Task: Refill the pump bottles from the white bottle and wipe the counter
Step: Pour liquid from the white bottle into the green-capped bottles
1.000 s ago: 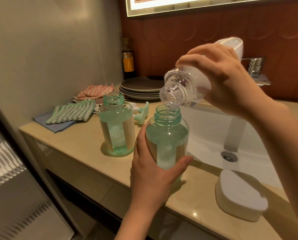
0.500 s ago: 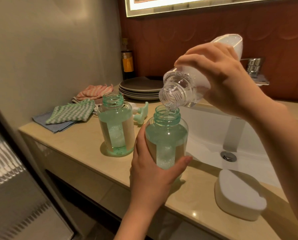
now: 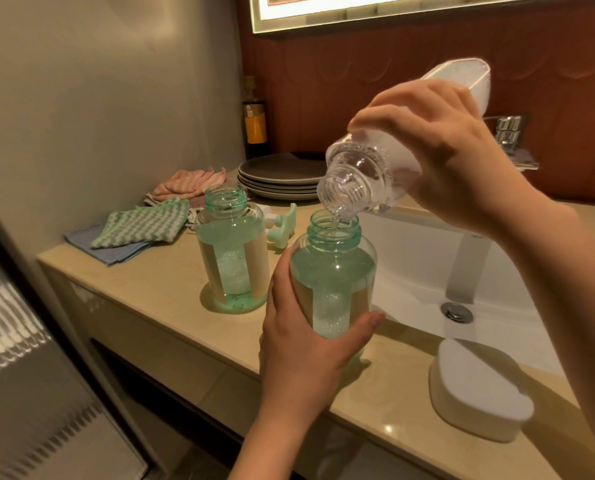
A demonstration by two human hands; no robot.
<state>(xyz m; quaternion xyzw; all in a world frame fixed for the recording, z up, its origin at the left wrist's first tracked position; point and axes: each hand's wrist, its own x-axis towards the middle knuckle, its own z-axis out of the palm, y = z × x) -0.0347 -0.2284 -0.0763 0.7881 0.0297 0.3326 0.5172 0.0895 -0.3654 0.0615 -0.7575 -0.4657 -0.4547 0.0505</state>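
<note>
My right hand (image 3: 451, 150) grips the white bottle (image 3: 375, 171), tipped steeply with its open mouth over the neck of a green pump bottle (image 3: 334, 268). A thin stream runs from one into the other. My left hand (image 3: 306, 337) wraps around that green bottle's lower body and holds it upright on the beige counter (image 3: 171, 292). A second green pump bottle (image 3: 232, 251) stands open and uncapped to the left, mostly full. The two green pump heads (image 3: 282, 226) lie on the counter behind the bottles.
A green-and-white striped cloth (image 3: 143, 223) lies on a blue cloth (image 3: 81, 239) at the far left; pink cloths (image 3: 185, 183) sit behind. Stacked grey plates (image 3: 282, 176) stand at the back. The white sink (image 3: 424, 271) lies right, a white lidded box (image 3: 479, 386) at its front edge.
The white bottle's base has lifted slightly, tipping it steeper. Both hands and the green bottles stay where they were.
</note>
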